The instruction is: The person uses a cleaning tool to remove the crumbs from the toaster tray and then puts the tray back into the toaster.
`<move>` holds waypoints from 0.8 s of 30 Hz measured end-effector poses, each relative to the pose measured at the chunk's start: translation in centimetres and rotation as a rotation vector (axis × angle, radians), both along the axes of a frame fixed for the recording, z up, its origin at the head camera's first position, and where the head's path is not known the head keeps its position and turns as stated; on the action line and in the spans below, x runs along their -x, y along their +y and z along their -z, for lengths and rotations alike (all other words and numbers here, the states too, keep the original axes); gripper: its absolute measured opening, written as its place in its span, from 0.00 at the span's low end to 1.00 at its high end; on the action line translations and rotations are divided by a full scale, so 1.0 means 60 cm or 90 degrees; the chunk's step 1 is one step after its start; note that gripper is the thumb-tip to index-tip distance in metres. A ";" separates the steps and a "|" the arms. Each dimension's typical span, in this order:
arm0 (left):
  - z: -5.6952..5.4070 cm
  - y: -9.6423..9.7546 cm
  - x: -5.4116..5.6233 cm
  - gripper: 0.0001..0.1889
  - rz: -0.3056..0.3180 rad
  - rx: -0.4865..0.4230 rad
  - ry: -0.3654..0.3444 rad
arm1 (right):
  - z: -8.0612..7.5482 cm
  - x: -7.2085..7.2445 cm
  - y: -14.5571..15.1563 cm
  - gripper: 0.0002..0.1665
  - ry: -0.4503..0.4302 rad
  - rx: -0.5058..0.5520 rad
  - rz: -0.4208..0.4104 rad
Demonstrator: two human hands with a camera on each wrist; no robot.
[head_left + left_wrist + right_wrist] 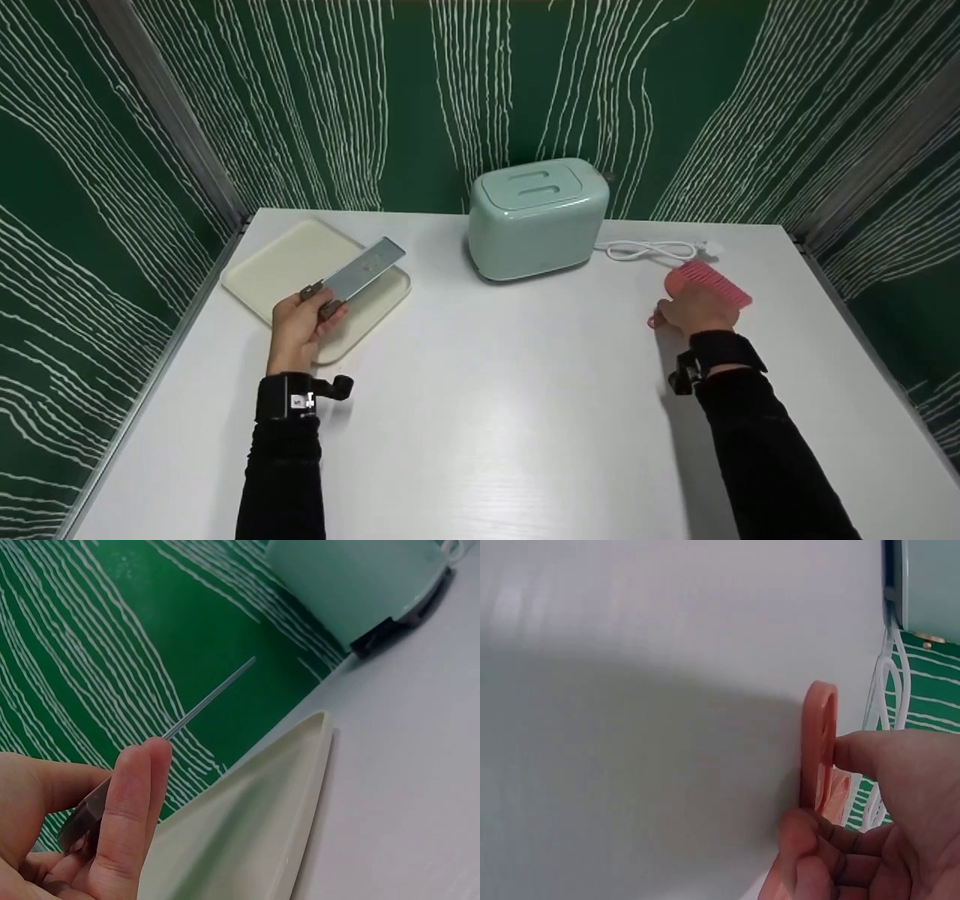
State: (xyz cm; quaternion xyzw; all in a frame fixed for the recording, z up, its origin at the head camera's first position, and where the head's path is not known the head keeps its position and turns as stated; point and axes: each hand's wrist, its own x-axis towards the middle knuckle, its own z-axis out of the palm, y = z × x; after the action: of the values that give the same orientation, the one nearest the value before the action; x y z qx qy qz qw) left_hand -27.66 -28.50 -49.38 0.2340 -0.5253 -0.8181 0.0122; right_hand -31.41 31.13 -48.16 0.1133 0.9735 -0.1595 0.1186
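My left hand (298, 324) grips the brown handle of a flat, rectangular metal blade (366, 268), like a small cleaver. The blade points up and right above a cream tray (259, 281); in the left wrist view the metal blade (214, 696) shows edge-on, behind the fingers. On the right, my right hand (699, 309) holds a pink comb-like tool (718, 282) with a ridged head. Its looped handle end (810, 746) stands between thumb and fingers in the right wrist view, close to the table. The fingers hide part of this tool.
A mint-green toaster (536, 225) stands at the back middle of the white table (510, 397). Its white cord (649, 249) lies bundled to the right, just behind the pink tool. Green walls (442, 90) with white lines enclose the back and sides.
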 end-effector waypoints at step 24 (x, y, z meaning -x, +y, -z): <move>-0.007 -0.011 -0.007 0.05 -0.019 -0.037 0.008 | -0.040 -0.058 0.063 0.18 -0.091 0.526 0.168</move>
State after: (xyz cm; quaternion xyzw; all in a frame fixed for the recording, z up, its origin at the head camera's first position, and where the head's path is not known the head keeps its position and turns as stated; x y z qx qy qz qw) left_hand -27.27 -29.14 -48.94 0.2364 -0.4979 -0.8341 0.0209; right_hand -27.92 34.93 -45.79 0.1907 0.7943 -0.5412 0.1999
